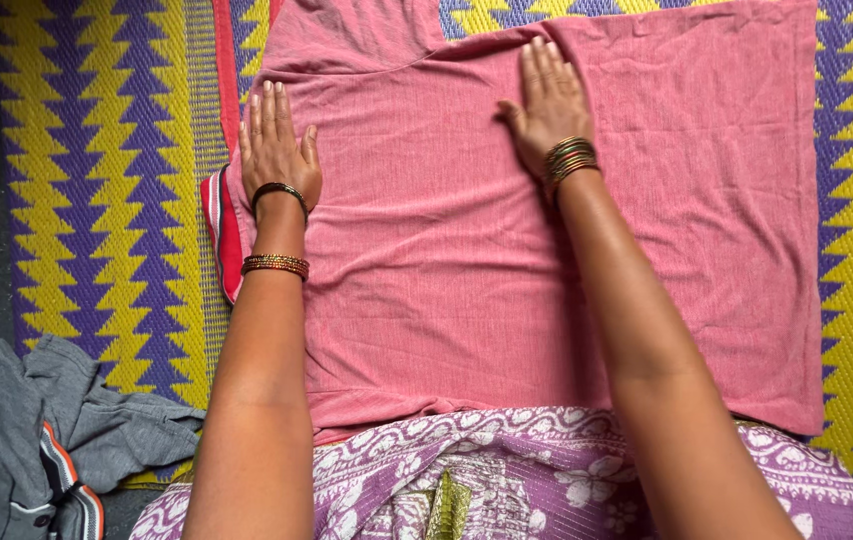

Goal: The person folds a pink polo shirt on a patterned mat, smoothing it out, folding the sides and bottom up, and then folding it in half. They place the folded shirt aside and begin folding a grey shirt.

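Hands are pressing flat on a pink shirt (pixel 507 250), palms down and fingers held together, gripping nothing. The left hand (pixel 279 150) is resting on the shirt's left edge, with a dark bangle and a red-and-gold bangle sitting on its wrist. The right hand (pixel 547 105) is lying near the middle of the cloth, just below a folded-over edge running across the top, and a stack of green and gold bangles (pixel 569 160) is circling that wrist. The shirt is lying spread out on a woven mat (pixel 107 150) with yellow and purple zigzags, covering most of its middle. A red strip of cloth (pixel 222 230) is peeking out from under the shirt beside the left wrist. A crumpled grey garment (pixel 37 430) is lying at the mat's lower left corner. A purple floral skirt (pixel 507 475) is showing between the forearms, and the shirt's near edge is meeting it.
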